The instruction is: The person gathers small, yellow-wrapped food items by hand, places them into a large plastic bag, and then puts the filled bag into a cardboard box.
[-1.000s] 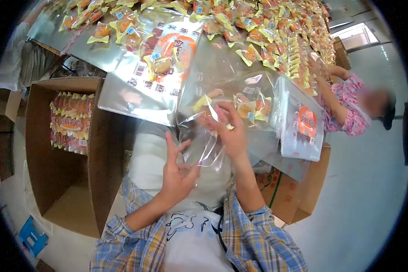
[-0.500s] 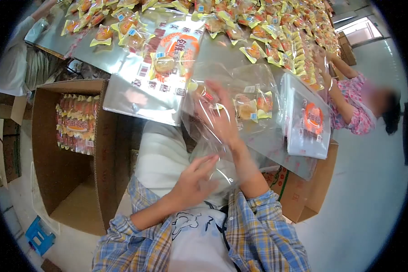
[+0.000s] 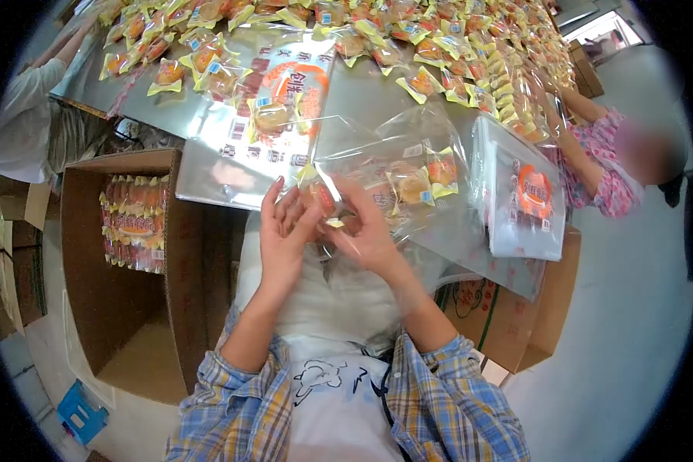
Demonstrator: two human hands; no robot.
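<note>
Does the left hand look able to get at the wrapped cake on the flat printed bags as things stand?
Probably yes: the left hand is close to the wrapped cake and nothing seems to stand between them, though it may first have to leave the packet at its fingertips.

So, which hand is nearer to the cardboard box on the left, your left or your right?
Left. The box stands beyond the left hand, off to its left; the right hand is farther over, on the left hand's other side.
</note>
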